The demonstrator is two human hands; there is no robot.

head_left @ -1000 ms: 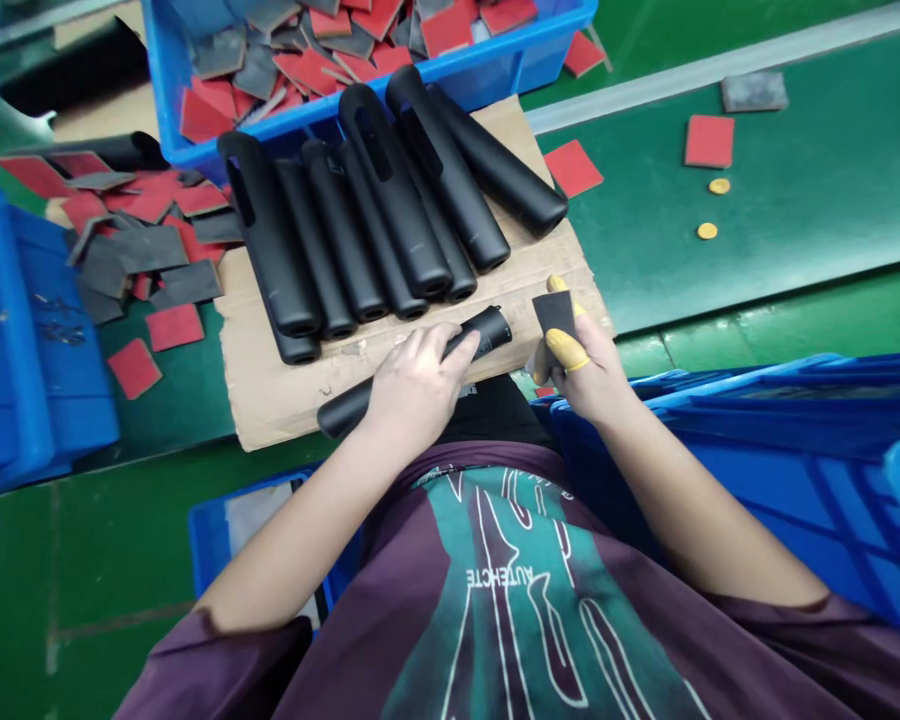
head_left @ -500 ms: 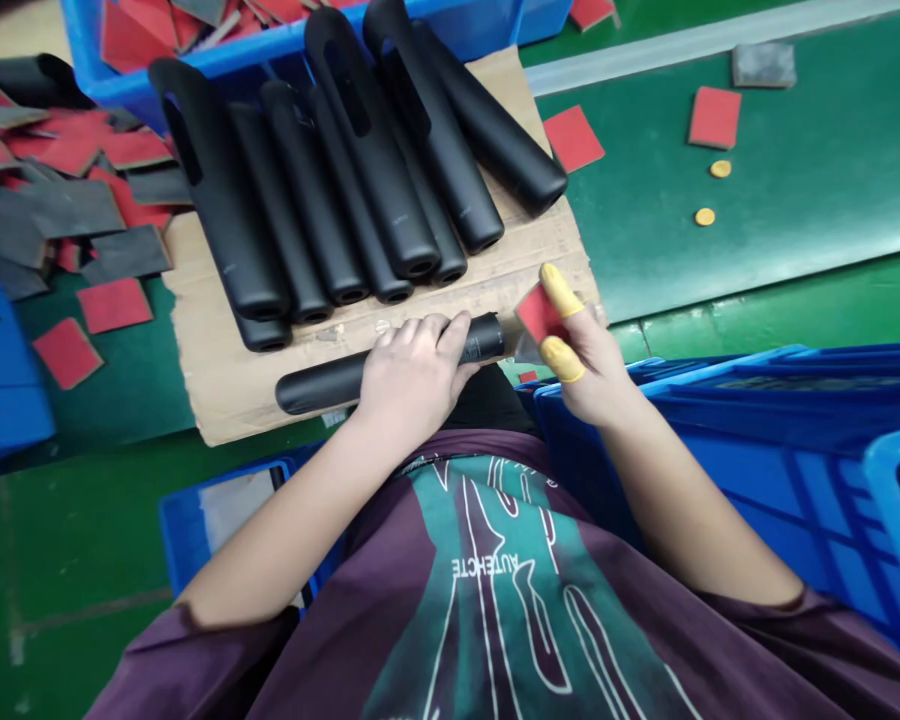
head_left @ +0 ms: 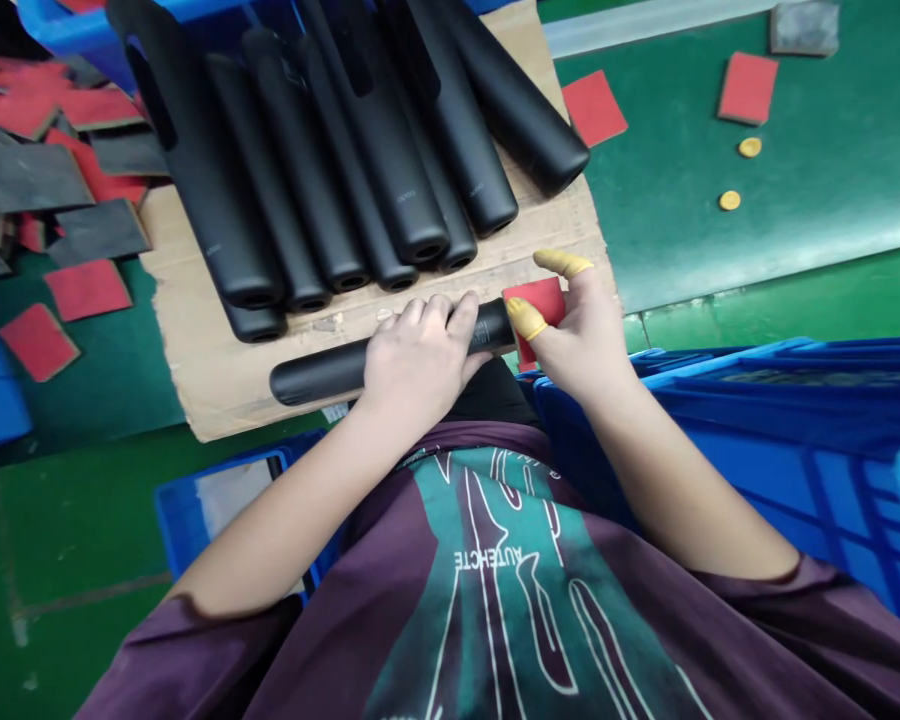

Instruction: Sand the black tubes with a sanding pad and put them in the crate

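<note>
My left hand (head_left: 416, 362) is closed over a black tube (head_left: 316, 376) lying sideways on a cardboard sheet (head_left: 229, 420). Small pale printing shows near the tube's right end. At that end, my right hand (head_left: 586, 335) has a red square pad (head_left: 541, 297) against the tube. Yellow finger cots cover its thumb and index finger; the thumb presses on the pad's face while the index finger stretches out above. Several larger black tubular housings (head_left: 401, 200), some with long slots, lie side by side just beyond my hands.
Red and grey pads (head_left: 34, 180) are heaped at the left. On the green bench (head_left: 675, 220) to the right lie a red pad (head_left: 748, 88), a grey pad (head_left: 805, 27) and two yellow finger cots (head_left: 730, 201). Blue crates (head_left: 765, 440) stand at the lower right.
My right hand has brought the red pad left onto the tube's end and turned it, with the index finger now lifted away. The left hand keeps its hold. The camera view has shifted slightly.
</note>
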